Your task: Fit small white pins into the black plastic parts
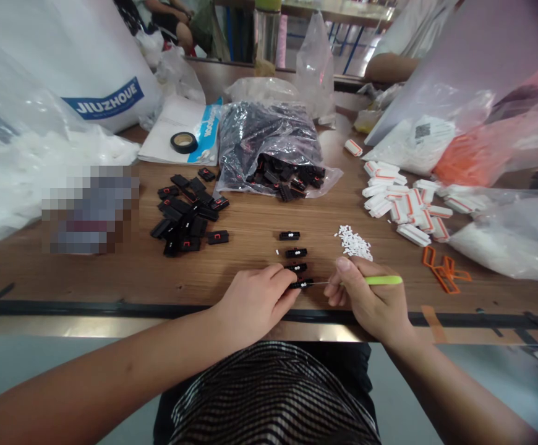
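My left hand is closed, its fingertips on the left end of a black connector housing near the table's front edge. In my right hand is a thin metal pick with a lime-green handle; its tip reaches the right side of that housing. White dots show on the housing's face. Beyond it, more black housings with white dots stand in a column, one partly behind my left fingers. Just past my right hand lies a pile of small white plugs, and a single plug lies left of the column.
Loose black housings are heaped on the left, behind them a black tape roll on a booklet. A plastic bag of housings stands mid-table. White-and-orange parts and orange frames lie right. People sit beyond the table.
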Tool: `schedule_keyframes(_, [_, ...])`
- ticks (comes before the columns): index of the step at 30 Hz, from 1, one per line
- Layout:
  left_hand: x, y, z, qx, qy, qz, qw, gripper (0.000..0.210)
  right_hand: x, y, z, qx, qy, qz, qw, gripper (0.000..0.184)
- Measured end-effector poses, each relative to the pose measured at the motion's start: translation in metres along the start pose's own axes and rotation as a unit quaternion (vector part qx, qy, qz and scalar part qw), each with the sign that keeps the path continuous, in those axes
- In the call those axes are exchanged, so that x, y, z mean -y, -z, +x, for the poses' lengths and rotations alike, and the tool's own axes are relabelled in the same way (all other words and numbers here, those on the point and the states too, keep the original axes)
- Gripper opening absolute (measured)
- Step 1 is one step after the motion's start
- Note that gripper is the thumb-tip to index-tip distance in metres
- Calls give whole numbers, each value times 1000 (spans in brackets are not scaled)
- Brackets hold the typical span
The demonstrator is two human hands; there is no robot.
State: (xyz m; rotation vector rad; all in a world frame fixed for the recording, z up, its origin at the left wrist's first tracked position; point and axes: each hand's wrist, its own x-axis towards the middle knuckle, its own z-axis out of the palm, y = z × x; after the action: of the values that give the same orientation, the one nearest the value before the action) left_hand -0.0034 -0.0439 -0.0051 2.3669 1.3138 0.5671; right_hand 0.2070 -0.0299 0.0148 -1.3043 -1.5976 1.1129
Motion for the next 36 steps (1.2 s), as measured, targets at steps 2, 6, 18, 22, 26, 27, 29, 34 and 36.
schedule_keyframes(2, [0, 0, 0, -1, -1, -2, 1000, 14, 0, 0, -1, -3, 6, -4, 1000, 44])
schedule_keyframes(6, [0, 0, 1, 1, -2, -7, 1000, 14, 0, -1, -2, -8, 12, -8, 1000, 44])
schedule_keyframes(18, [1, 0, -1, 6, -10, -17, 1000, 18, 8, -1, -3, 26, 99, -130, 986, 37])
schedule_keyframes(22, [1, 1, 0, 16, -10, -37, 999, 18, 16, -2, -2, 68, 153, -203, 965, 34])
schedule_keyframes(26, [1, 1, 1, 10, -14, -31, 999, 17, 11, -1, -1, 28, 114, -137, 984, 38])
schedule_keyframes(27, [1, 0, 1, 7, -16, -28, 999, 17, 8, 0, -1, 5, 89, -105, 990, 41])
schedule_keyframes(29, [1, 0, 2, 4, -17, -24, 1000, 17, 4, 1, -1, -26, 50, -57, 997, 45])
schedule_keyframes(34, [2, 0, 1, 6, -13, -22, 1000, 15, 1, 1, 0, -15, 45, -47, 998, 45])
schedule_keyframes(36, [2, 0, 0, 5, -13, -23, 1000, 16, 1, 1, 0, -14, 48, -49, 998, 46])
